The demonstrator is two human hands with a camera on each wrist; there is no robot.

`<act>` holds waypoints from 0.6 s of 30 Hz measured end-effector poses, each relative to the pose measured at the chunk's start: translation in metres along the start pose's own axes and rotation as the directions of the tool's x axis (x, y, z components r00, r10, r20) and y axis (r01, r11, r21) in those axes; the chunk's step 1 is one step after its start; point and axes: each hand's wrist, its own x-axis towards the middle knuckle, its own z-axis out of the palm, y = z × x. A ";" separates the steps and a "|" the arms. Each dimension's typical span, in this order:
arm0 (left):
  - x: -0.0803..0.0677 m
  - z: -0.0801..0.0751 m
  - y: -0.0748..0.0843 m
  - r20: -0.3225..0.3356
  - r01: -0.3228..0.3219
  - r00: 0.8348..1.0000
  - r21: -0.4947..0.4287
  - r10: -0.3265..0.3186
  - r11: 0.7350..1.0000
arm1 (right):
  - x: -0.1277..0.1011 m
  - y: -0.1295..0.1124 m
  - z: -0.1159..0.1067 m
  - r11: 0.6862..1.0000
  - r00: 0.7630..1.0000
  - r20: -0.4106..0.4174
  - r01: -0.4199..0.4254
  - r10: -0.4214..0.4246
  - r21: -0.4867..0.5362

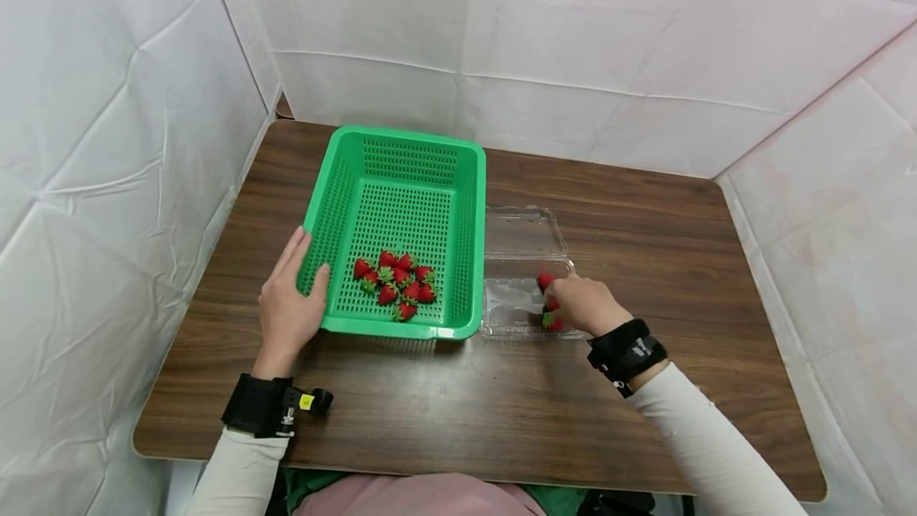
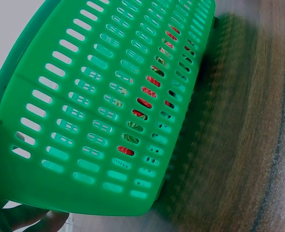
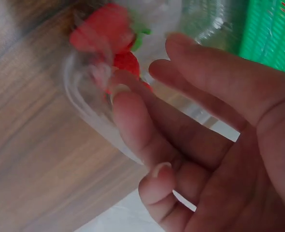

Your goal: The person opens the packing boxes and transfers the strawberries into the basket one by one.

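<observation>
A green plastic basket with slotted walls sits on the table, several strawberries gathered in its near half. My left hand holds its near left rim, thumb over the edge and fingers along the outside. To the basket's right lies a clear plastic clamshell box, lid folded back. A few strawberries are at its right end. Over that end reaches my right hand, partly hiding them. In the right wrist view, its fingers are loosely bent, thumb apart, with strawberries just beyond the fingertips.
The brown wooden table extends in front of the basket and right of the box. White sheeting hangs behind the table and on both sides. The basket's right rim stands close against the box.
</observation>
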 end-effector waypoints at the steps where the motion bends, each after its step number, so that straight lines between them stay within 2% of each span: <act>1: 0.000 0.000 0.000 -0.001 -0.001 1.000 0.000 0.001 1.000 | 0.000 0.000 0.002 1.000 1.000 -0.004 -0.002 0.002 -0.005; 9: 0.000 -0.001 0.000 -0.007 -0.008 1.000 0.000 0.008 1.000 | 0.001 -0.004 0.012 1.000 1.000 -0.019 0.000 0.000 -0.014; 18: 0.000 0.000 0.000 0.008 0.004 1.000 0.005 -0.004 1.000 | 0.007 -0.005 0.022 0.997 1.000 -0.026 -0.011 0.009 -0.077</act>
